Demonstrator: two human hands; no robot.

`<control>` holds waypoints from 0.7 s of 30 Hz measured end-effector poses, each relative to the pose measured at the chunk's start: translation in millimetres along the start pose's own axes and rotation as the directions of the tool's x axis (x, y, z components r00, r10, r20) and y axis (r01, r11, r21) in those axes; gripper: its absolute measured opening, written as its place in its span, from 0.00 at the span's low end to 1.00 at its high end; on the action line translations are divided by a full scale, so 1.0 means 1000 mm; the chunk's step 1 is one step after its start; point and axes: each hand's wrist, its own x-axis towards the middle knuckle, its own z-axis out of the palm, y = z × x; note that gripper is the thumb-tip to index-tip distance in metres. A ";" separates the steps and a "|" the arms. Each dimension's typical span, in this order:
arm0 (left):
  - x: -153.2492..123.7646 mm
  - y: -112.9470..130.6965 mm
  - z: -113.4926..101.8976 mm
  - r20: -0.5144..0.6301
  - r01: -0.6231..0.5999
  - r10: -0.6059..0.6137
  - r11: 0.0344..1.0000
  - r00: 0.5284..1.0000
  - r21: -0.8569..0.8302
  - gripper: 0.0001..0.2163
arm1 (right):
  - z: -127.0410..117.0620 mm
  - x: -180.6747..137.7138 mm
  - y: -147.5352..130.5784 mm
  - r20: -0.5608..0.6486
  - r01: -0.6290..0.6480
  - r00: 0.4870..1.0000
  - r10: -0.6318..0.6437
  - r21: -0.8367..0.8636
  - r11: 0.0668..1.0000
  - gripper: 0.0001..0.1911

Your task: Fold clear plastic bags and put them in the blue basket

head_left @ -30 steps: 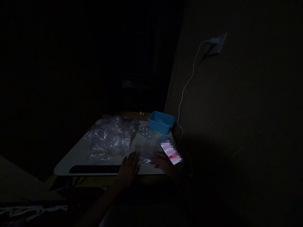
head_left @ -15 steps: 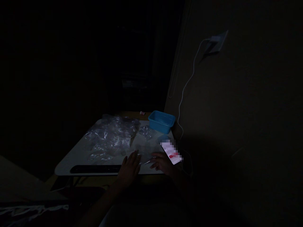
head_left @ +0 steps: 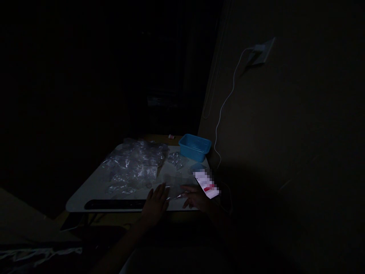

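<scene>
The scene is very dim. On the white folding table, my left hand lies flat with its fingers stretched out, touching the left end of a clear plastic bag. My right hand is at the bag's other end, index finger extended over it and the remaining fingers apart from it, loosely bent. Whether the right fingertips press on the film is hard to make out. Left of the hands spreads a heap of clear plastic bags. A lit phone lies just beyond my right hand, its screen blurred.
A blue plastic basket stands at the table's far right corner, with a small crumpled clear piece beside it. A dark slot runs along the front edge. A white cable hangs from a wall socket on the right.
My right hand has shifted slightly, its index finger reaching a little further left over the bag. My left hand stays nearly where it was.
</scene>
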 end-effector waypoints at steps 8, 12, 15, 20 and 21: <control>0.000 -0.001 0.007 -0.007 0.010 -0.010 1.000 1.000 -0.001 0.20 | 0.003 -0.014 -0.013 0.056 -0.050 0.997 0.048 0.031 0.998 0.27; 0.000 -0.001 0.006 -0.017 -0.003 0.002 1.000 1.000 -0.006 0.21 | -0.009 -0.014 -0.002 -0.066 0.015 0.998 -0.015 -0.007 1.000 0.26; 0.000 -0.001 0.004 -0.023 0.003 -0.003 1.000 1.000 -0.011 0.21 | -0.019 -0.013 0.009 -0.207 0.054 0.976 -0.071 -0.085 0.995 0.23; 0.001 0.000 0.002 -0.017 -0.010 0.010 1.000 1.000 -0.026 0.21 | -0.021 -0.011 0.011 -0.321 0.037 0.940 -0.115 -0.238 0.970 0.19; 0.001 -0.001 0.003 -0.012 -0.014 0.014 1.000 1.000 -0.028 0.20 | -0.020 -0.010 0.009 -0.326 0.027 0.938 -0.116 -0.265 0.964 0.19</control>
